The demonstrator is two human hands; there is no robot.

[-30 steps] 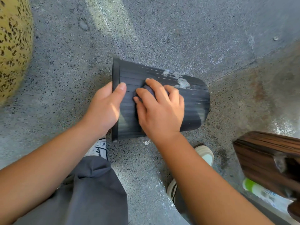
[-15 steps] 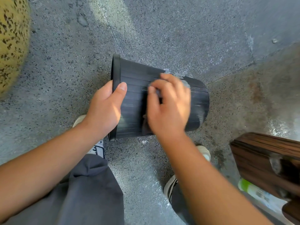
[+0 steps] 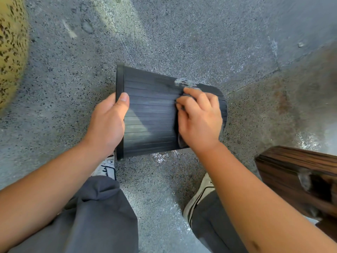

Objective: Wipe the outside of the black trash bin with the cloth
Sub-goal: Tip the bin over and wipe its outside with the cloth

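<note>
A black ribbed trash bin (image 3: pixel 151 115) lies on its side on the speckled floor, its rim to the left and its base to the right. My left hand (image 3: pixel 107 125) grips the rim end, thumb on top of the wall. My right hand (image 3: pixel 199 119) presses a dark grey cloth (image 3: pixel 181 141) against the bin's side near the base; only the cloth's edges show under my fingers. A pale grey smear (image 3: pixel 184 83) sits on the bin's upper edge just above my right fingertips.
A dark wooden piece of furniture (image 3: pixel 299 176) stands at the right. A yellow speckled rounded object (image 3: pixel 11 48) fills the far left. My two shoes (image 3: pixel 107 167) and grey trouser legs (image 3: pixel 94 216) are just below the bin.
My right hand has slid with the cloth along the bin from the middle toward the base end at the right. My left hand keeps its grip on the rim.
</note>
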